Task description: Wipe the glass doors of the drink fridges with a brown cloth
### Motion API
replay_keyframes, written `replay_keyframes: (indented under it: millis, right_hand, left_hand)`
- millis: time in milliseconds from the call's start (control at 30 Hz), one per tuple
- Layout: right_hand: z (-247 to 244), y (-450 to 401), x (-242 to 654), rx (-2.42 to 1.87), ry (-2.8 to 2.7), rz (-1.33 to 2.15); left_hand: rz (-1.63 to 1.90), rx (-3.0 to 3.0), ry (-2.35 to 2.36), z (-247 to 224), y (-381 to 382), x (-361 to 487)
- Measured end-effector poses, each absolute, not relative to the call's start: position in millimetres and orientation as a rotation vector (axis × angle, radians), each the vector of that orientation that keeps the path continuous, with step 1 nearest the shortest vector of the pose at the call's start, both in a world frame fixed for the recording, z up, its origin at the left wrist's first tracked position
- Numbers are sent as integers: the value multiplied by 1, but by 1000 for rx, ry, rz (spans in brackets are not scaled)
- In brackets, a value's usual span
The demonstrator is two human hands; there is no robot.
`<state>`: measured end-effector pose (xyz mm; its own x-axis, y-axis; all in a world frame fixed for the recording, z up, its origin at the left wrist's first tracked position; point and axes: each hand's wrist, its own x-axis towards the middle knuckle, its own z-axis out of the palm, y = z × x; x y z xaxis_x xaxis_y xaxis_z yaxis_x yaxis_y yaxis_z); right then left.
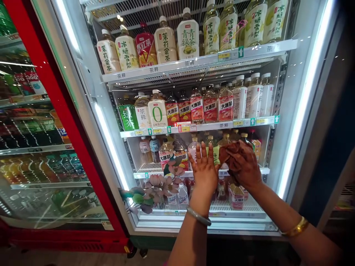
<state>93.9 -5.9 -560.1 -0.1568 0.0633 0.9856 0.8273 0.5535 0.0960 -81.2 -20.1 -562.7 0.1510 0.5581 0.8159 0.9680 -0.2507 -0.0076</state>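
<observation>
My left hand [204,170] is raised in front of the fridge's glass door [166,81], its fingers spread and pointing up. It appears to lie flat against the glass, with a grey bangle on its wrist. To its right, my right hand [248,171] is closed around a crumpled brown cloth [234,153], held at the glass; a gold bracelet sits on that wrist. Behind the door, at hand height, a shelf of bottled drinks [166,153] is partly hidden by both hands. A flower decoration [161,186] shows on the glass at lower left.
Rows of tea bottles [188,35] fill the upper shelves, with price tags along the shelf edges [199,127]. At left stands another drinks fridge with a red frame [69,125]. A dark panel [324,155] borders the right side.
</observation>
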Motion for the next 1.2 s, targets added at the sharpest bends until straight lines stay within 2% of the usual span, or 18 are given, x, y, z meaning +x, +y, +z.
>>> replay_keyframes:
  millis: [133, 200, 333, 400, 467, 700, 767, 867, 1000, 1200]
  right_hand:
    - [-511, 4, 72, -804, -1362, -751]
    - [-506, 3, 62, -795, -1432, -762]
    - [-556, -8, 73, -718, -1708, -812]
    - [-582, -12, 87, -700, -1719, -821]
    - [-588, -11, 97, -729, -1658, -817]
    - [-515, 1, 64, -808, -1372, -725]
    - [-523, -4, 61, -781, -1522, -738]
    - [-564, -12, 78, -695, -1759, -756]
    - [-594, -11, 111, -700, -1678, -769]
    - [-535, 6, 83, -829, -1257, -740]
  left_hand:
    - [-964, -1890, -1463, -561, -22, -80]
    - [-950, -1926, -1447, -559, -24, -82]
    - [-944, -1973, -1435, -559, -25, -86]
    - [-959, -1957, -1451, -560, -23, -86]
    - [-962, -1944, -1456, -561, -21, -85]
    - [-963, -1957, -1467, -560, -21, -82]
    - [-951, -1969, -1454, -560, -23, -83]
    - [-952, -1968, -1439, -561, -23, -85]
    - [-973, -1950, -1449, -561, -20, -84]
    - [-960, -1954, -1461, -560, -19, -83]
